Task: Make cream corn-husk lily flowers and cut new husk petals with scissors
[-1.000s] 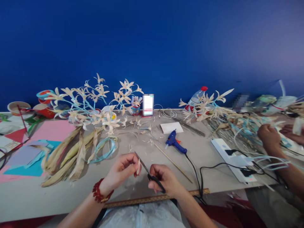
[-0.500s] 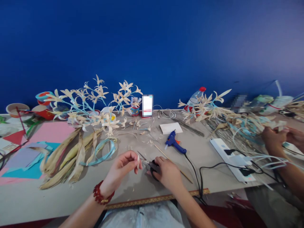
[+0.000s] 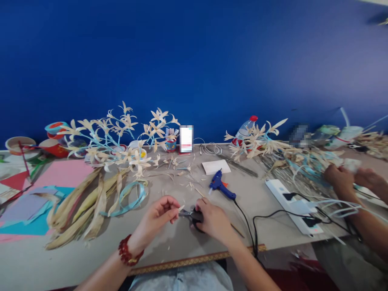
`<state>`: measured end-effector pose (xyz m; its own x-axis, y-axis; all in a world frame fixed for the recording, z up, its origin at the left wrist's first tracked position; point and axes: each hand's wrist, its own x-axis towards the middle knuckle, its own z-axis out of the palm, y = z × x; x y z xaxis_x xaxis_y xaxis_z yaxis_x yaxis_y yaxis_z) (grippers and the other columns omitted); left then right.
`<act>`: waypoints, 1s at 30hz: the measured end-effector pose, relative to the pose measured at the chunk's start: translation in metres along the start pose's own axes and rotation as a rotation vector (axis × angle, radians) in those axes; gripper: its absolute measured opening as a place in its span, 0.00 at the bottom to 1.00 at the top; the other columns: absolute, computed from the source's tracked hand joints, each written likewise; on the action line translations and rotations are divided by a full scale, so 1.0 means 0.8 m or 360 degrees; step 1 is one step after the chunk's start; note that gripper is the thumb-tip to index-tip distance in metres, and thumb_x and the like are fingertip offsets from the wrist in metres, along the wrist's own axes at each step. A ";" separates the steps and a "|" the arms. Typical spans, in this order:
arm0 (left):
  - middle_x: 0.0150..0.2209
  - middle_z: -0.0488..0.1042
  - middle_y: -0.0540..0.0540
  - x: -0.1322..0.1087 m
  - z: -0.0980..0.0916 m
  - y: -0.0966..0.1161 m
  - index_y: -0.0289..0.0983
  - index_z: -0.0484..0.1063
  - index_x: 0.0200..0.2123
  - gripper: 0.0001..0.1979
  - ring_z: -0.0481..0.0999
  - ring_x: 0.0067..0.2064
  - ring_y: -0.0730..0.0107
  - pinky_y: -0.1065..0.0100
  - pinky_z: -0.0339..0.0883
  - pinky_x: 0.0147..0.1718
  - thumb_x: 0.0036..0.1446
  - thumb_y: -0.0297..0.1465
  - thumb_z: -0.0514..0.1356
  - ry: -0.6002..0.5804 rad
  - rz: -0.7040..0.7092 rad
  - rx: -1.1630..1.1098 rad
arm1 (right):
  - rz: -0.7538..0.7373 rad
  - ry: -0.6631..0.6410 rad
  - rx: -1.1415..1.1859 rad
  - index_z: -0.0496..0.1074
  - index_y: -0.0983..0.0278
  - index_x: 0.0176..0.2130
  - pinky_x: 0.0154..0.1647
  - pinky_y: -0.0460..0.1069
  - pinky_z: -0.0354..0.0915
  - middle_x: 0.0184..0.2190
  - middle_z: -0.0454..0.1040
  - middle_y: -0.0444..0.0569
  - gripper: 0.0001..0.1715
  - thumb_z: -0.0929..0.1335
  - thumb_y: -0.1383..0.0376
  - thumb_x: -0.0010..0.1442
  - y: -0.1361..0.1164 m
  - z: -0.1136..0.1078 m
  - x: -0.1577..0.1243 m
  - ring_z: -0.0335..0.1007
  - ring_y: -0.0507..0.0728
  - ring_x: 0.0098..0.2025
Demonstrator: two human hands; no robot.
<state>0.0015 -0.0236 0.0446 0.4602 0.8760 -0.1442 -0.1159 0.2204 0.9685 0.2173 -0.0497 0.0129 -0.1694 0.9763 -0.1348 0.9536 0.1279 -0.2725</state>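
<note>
Near the table's front edge, my left hand point(image 3: 163, 213) pinches a small pale piece of husk point(image 3: 181, 208) between thumb and fingers. My right hand point(image 3: 212, 218) is wrapped round the black handles of a pair of scissors point(image 3: 195, 218). The scissor blades point left, close to my left fingertips and beneath the pale piece. A thin wooden stick point(image 3: 237, 230) lies partly hidden under my right hand. Beyond it rests a blue glue gun point(image 3: 222, 184), its cable running toward the front edge.
Dried husks point(image 3: 87, 206) and a light-blue ribbon point(image 3: 133, 198) lie at left. Husk flowers point(image 3: 115, 133) stand behind. A white power strip point(image 3: 292, 208) with cables lies at right. Another person's hands point(image 3: 341, 178) work beside it. A phone point(image 3: 186, 139) stands at the wall.
The pale piece in my left hand has tilted from upright to slanting right. The scissor blades now look closer together and nearer my left fingertips. The view has shifted slightly.
</note>
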 end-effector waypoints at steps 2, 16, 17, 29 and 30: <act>0.26 0.71 0.50 0.003 0.000 0.000 0.35 0.70 0.36 0.09 0.67 0.28 0.74 0.72 0.61 0.29 0.56 0.35 0.63 -0.0016 -0.0006 0.0005 | -0.0026 -0.0028 -0.0012 0.66 0.60 0.40 0.29 0.47 0.52 0.41 0.73 0.47 0.24 0.74 0.57 0.45 0.001 -0.003 0.001 0.72 0.59 0.35; 0.29 0.72 0.49 0.002 -0.009 0.004 0.36 0.70 0.37 0.07 0.69 0.30 0.74 0.72 0.62 0.32 0.56 0.32 0.63 -0.0064 -0.0075 -0.0366 | -0.0407 0.0127 0.1006 0.71 0.61 0.43 0.30 0.45 0.60 0.33 0.74 0.44 0.15 0.70 0.59 0.56 -0.013 -0.052 0.012 0.67 0.52 0.28; 0.29 0.72 0.49 0.002 -0.008 0.005 0.36 0.70 0.37 0.07 0.69 0.30 0.75 0.73 0.62 0.32 0.56 0.32 0.63 -0.0096 -0.0094 -0.0456 | -0.0462 0.0201 0.1175 0.71 0.61 0.43 0.30 0.45 0.62 0.33 0.74 0.45 0.14 0.69 0.59 0.57 -0.020 -0.051 0.014 0.67 0.52 0.29; 0.29 0.72 0.47 -0.005 0.000 0.011 0.36 0.72 0.35 0.08 0.70 0.31 0.71 0.68 0.64 0.34 0.60 0.34 0.57 0.0017 0.0078 -0.0294 | -0.0598 0.0515 0.1528 0.74 0.64 0.33 0.28 0.44 0.63 0.29 0.72 0.46 0.07 0.67 0.64 0.61 -0.058 -0.041 0.024 0.68 0.52 0.29; 0.30 0.73 0.47 -0.006 0.001 0.011 0.36 0.73 0.34 0.08 0.71 0.33 0.69 0.68 0.64 0.35 0.60 0.34 0.57 0.0104 0.0212 -0.0043 | -0.0575 0.0542 0.1502 0.73 0.64 0.33 0.28 0.44 0.63 0.28 0.72 0.45 0.07 0.67 0.64 0.61 -0.058 -0.041 0.023 0.68 0.51 0.28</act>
<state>-0.0010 -0.0262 0.0543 0.3807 0.9242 -0.0284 -0.1963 0.1108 0.9743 0.1782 -0.0323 0.0545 -0.1860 0.9237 0.3349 0.2574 0.3748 -0.8907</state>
